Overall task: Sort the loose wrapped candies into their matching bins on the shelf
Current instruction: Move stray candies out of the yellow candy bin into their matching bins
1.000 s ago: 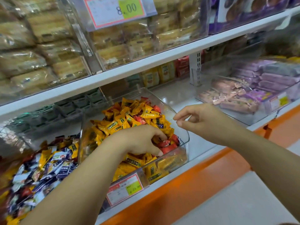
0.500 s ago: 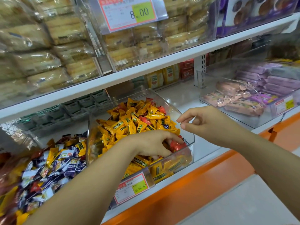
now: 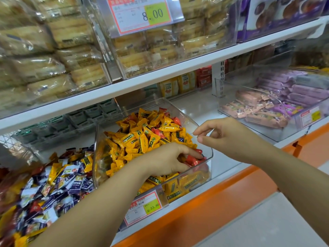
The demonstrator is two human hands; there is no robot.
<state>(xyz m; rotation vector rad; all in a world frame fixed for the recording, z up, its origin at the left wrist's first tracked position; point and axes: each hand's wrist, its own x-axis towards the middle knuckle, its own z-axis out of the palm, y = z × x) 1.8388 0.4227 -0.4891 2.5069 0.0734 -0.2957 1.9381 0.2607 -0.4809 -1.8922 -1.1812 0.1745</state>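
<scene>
Head view: left hand (image 3: 165, 161) reaches into the clear plastic bin (image 3: 204, 175) heaped with yellow wrapped candies (image 3: 142, 138), fingers closed around red wrapped candies (image 3: 193, 160) at the bin's near right corner. Right hand (image 3: 226, 135) hovers just right of the bin rim, fingers loosely curled, nothing in it. Left of the bin lies a pile of mixed blue, white and yellow wrapped candies (image 3: 58, 184). All rest on the white lower shelf (image 3: 224, 163).

Left hand (image 3: 165, 161) in clear bin (image 3: 204, 139) — fingers on red candies (image 3: 193, 160).
</scene>
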